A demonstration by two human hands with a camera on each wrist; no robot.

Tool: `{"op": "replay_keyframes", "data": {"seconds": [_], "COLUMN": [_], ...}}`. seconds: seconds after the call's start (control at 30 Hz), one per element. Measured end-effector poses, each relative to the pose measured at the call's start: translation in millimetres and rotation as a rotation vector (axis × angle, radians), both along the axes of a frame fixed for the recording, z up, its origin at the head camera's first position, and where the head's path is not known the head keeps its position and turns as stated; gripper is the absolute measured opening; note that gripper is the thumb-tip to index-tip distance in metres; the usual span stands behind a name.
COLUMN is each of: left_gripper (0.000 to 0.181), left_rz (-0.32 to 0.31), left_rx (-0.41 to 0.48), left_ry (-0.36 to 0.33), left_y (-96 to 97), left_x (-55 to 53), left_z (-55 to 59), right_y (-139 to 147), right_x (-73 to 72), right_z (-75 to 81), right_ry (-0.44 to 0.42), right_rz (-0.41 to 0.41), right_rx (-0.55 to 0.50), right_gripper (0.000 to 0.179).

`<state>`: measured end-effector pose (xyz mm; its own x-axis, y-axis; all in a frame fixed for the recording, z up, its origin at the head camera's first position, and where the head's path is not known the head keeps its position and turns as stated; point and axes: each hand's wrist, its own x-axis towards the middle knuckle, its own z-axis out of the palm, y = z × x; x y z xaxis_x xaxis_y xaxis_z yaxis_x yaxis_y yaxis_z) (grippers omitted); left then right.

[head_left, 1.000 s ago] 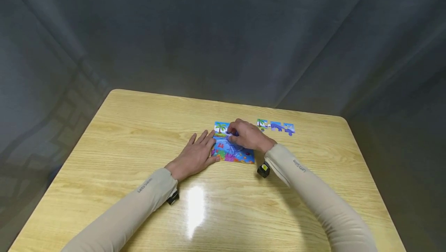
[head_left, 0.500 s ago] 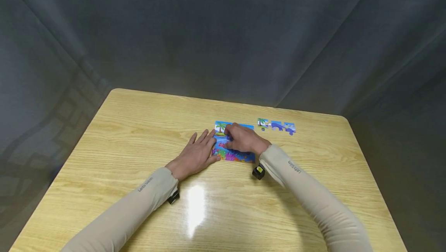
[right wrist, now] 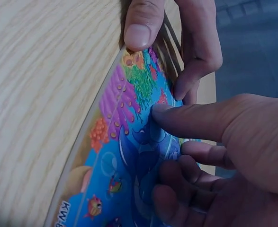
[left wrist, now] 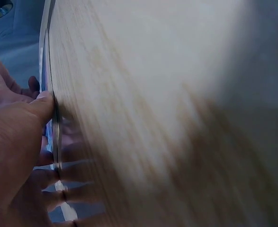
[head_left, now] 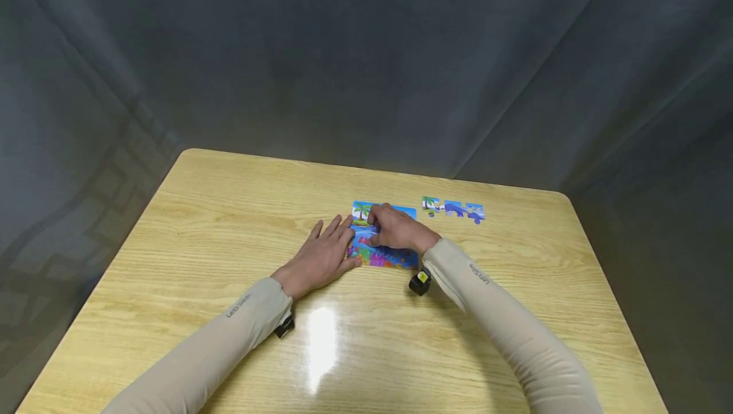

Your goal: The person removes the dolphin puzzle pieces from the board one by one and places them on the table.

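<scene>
A colourful jigsaw puzzle board (head_left: 389, 259) with a sea picture lies flat on the table. My left hand (head_left: 321, 254) rests beside its left edge with fingers straight and spread. Its thumb (left wrist: 45, 101) touches the board edge in the left wrist view. Over the board's middle is my right hand (head_left: 397, 228), its thumb and curled fingers pinching a blue puzzle piece (right wrist: 173, 144) low against the picture. The fingers cover most of that piece. In the right wrist view, coral and a dolphin (right wrist: 139, 165) show on the board.
Several loose puzzle pieces lie right of the board: one with a palm tree (head_left: 428, 203), one with a dolphin (head_left: 455, 208) and another blue one (head_left: 475, 212). The wooden table (head_left: 229, 210) ends at a dark grey curtain (head_left: 366, 70).
My right hand has moved slightly left and lower over the board, then nearly stopped. The piece, visible between its fingers earlier, is now mostly covered in the head view. My left hand stays put.
</scene>
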<state>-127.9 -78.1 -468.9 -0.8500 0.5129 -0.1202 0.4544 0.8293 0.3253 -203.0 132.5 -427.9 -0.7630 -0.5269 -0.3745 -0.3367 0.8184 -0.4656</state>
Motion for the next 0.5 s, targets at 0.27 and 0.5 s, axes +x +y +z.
{"op": "replay_keyframes", "data": {"seconds": [0.27,0.5], "left_gripper": [0.056,0.056], "left_rz": [-0.004,0.003], "left_rx": [-0.005,0.024], "left_ry": [-0.001,-0.010], "left_y": [-0.7,-0.4], "left_x": [0.3,-0.3], "left_z": [0.1,2.1], "right_y": [3.0,6.2], "right_x": [2.0,5.0], "right_z": [-2.8,-8.0], "right_ry": [-0.030,0.003], "right_rz": [-0.064,-0.083], "right_rx": [-0.082,-0.139], "right_gripper": [0.036,0.038]}}
